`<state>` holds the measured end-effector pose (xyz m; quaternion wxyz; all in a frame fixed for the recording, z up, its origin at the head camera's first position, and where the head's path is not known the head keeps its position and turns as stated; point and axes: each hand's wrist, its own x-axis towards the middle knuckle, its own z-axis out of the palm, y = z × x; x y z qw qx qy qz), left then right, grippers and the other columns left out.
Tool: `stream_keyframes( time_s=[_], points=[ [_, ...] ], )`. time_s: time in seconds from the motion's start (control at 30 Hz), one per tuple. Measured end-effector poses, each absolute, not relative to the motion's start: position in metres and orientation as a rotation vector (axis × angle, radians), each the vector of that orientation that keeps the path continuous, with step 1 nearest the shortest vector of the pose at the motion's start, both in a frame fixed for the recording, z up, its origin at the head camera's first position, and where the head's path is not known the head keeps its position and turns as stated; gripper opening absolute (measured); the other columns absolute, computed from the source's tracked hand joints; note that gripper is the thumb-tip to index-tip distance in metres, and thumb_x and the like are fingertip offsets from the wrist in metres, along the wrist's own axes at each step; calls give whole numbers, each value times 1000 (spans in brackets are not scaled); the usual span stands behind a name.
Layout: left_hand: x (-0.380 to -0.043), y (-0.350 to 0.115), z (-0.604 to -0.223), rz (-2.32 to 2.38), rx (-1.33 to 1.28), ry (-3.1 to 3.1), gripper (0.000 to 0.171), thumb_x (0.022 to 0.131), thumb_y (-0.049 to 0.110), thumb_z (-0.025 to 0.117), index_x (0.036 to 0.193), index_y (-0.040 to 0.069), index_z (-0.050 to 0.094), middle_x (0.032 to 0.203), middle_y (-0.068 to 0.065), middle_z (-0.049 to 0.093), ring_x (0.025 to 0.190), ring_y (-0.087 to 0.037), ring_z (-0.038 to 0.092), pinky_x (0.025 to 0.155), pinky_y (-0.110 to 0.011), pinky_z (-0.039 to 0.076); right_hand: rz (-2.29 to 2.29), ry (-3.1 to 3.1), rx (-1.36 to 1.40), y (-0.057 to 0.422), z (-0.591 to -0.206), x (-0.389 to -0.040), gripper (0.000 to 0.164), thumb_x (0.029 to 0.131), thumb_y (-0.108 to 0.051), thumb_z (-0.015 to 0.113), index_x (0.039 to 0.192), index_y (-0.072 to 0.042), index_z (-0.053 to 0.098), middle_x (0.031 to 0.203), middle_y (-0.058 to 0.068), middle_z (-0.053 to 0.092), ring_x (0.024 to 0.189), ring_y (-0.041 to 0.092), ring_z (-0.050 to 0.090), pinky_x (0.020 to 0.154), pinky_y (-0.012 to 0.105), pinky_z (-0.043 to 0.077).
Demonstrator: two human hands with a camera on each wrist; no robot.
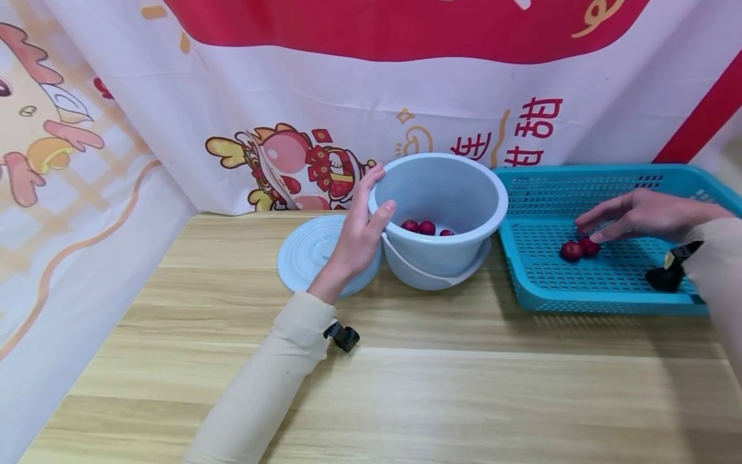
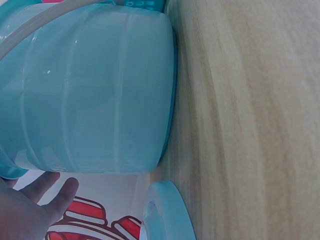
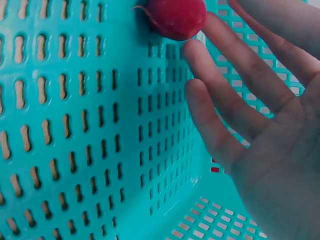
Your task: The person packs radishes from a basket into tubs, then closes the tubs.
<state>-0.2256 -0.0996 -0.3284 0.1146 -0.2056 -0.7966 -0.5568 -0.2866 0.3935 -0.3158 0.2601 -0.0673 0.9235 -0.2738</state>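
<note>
My left hand [image 1: 355, 240] rests at the left rim of a light blue bucket [image 1: 435, 261], thumb and forefinger along the rim. In the left wrist view its other fingers [image 2: 60, 200] extend straight beside the outer wall. Several red radishes [image 1: 427, 227] lie at the bottom of the bucket. Over the turquoise basket [image 1: 580, 303], my right hand [image 1: 655, 216] reaches down with its thumb by two radishes [image 1: 570, 251]. The right wrist view shows a radish [image 3: 177, 17] with a thin tail close to the extended fingertips; firm contact cannot be made out.
A round light blue lid [image 1: 304, 251] lies on the wooden table [image 1: 406, 399], left of the bucket and partly behind my left hand. The basket stands directly right of the bucket. A printed white and red cloth [image 1: 324, 84] hangs along the table's back edge.
</note>
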Motion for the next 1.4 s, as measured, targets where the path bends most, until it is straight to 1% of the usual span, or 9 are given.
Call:
stream_keyframes(
  time_s=[0.27,0.6,0.87,0.93,1.03,1.13,1.17,1.3,1.4],
  points=[
    [-226,-100,-328,-1627,-598,-2337,69,105,40,48,166,19,27,177,8,19,161,-20,26,126,-57,38,-677,2419,-179,394,-318,-290,72,94,-30,80,154,-2,52,151,35,51,133,49,48,95,54,62],
    [-225,-99,-327,-1619,-590,-2343,70,104,44,48,166,20,27,177,10,19,161,-19,26,127,-56,36,-664,2399,-177,396,-321,-292,66,93,-33,81,148,-3,59,149,38,48,132,54,43,96,55,60],
    [-226,-99,-329,-1632,-592,-2338,70,104,45,48,166,21,27,177,11,19,161,-19,26,126,-57,37,-677,2556,-193,394,-320,-285,65,92,-31,82,147,-3,61,150,40,43,130,59,34,86,57,60],
    [-226,-98,-329,-1639,-600,-2335,70,104,45,48,166,21,27,177,10,19,161,-19,26,126,-57,37,-699,2572,-184,394,-319,-284,66,93,-31,82,148,-3,60,151,40,43,130,59,35,85,57,60],
    [-226,-97,-329,-1636,-608,-2333,70,104,45,48,166,20,27,177,8,19,162,-19,25,127,-57,37,-731,2595,-172,392,-316,-283,68,93,-32,81,149,-2,58,149,37,50,128,53,47,86,56,61],
    [-226,-96,-328,-1626,-600,-2335,69,104,43,48,166,20,28,177,8,20,161,-19,26,126,-57,37,-749,2626,-175,388,-314,-283,70,92,-31,83,150,-2,57,148,34,54,126,50,51,86,56,62],
    [-226,-97,-328,-1624,-598,-2335,69,104,42,48,166,20,28,177,8,20,161,-19,26,126,-57,37,-752,2635,-175,387,-313,-283,71,91,-31,83,151,-3,57,148,34,53,127,50,51,86,56,62],
    [-226,-98,-328,-1623,-589,-2339,69,104,43,48,166,21,27,177,9,20,161,-20,27,126,-57,38,-762,2660,-195,378,-307,-283,74,90,-33,84,153,-5,55,153,33,48,134,55,38,84,57,61],
    [-225,-99,-328,-1622,-586,-2344,70,104,45,48,166,21,27,177,9,20,161,-20,27,125,-57,39,-772,2684,-208,369,-302,-282,74,90,-34,84,153,-8,56,153,32,50,136,54,36,84,56,61]
  ],
)
